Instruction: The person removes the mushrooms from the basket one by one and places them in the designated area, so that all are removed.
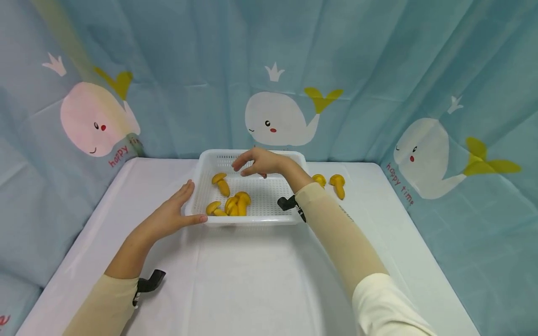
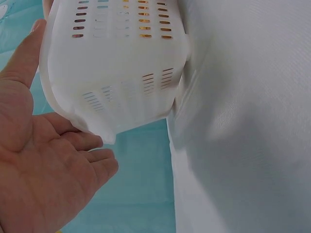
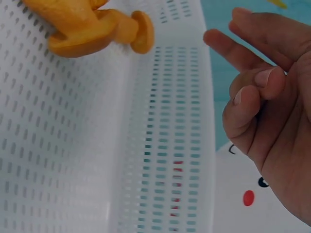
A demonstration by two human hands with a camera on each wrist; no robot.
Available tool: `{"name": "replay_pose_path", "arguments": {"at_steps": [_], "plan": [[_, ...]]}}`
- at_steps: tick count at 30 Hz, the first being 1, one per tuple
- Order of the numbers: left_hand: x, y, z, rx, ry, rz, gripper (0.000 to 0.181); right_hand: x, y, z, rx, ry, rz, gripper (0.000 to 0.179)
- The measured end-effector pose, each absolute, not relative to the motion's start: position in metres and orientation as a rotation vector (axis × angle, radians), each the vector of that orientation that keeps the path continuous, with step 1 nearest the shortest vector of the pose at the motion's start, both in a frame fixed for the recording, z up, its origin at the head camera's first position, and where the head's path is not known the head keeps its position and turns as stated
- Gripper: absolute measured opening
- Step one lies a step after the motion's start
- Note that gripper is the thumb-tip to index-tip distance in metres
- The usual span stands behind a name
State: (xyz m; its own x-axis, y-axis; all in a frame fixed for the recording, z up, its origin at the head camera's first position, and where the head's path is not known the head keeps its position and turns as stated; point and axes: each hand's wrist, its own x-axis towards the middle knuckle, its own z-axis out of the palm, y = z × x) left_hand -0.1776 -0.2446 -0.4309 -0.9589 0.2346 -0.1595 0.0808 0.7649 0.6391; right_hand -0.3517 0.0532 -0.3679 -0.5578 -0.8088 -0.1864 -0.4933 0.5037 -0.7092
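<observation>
A white perforated plastic basket (image 1: 260, 220) stands toward the back of the table. Several yellow mushrooms (image 1: 243, 205) lie in its left half. At the basket's left end, my left hand (image 1: 170, 217) is spread, its thumb along the front corner of the rim and its fingers at the left side. In the left wrist view, the palm faces the basket wall (image 2: 116, 63). My right hand (image 1: 264, 162) hovers over the back part of the basket with nothing in it. Its fingers are loosely bent near the rim in the right wrist view.
Two more mushrooms (image 1: 338, 185) lie on the white tablecloth (image 1: 252, 280) just right of the basket, one partly behind the right forearm. A blue curtain (image 1: 201, 84) printed with whales hangs close behind the basket and along both sides.
</observation>
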Motion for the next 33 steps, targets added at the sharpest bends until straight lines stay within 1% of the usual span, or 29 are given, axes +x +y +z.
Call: {"name": "replay_pose_path", "arguments": {"at_steps": [14,19,28,33], "plan": [[-0.183,-0.246,-0.433,0.224,2.692,1.009,0.127,-0.36,0.056,-0.403,-1.009,2.165,-0.804,0.034],[-0.181,-0.246,-0.434,0.216,2.703,0.992,0.127,-0.359,0.056,-0.411,-1.017,2.148,-0.785,0.039],[-0.18,-0.248,-0.428,0.272,2.735,0.98,0.128,-0.364,0.056,-0.425,-0.936,2.121,-0.654,0.04],[-0.179,-0.25,-0.432,0.275,2.721,0.987,0.132,-0.361,0.052,-0.429,-0.946,2.075,-0.65,0.042]]}}
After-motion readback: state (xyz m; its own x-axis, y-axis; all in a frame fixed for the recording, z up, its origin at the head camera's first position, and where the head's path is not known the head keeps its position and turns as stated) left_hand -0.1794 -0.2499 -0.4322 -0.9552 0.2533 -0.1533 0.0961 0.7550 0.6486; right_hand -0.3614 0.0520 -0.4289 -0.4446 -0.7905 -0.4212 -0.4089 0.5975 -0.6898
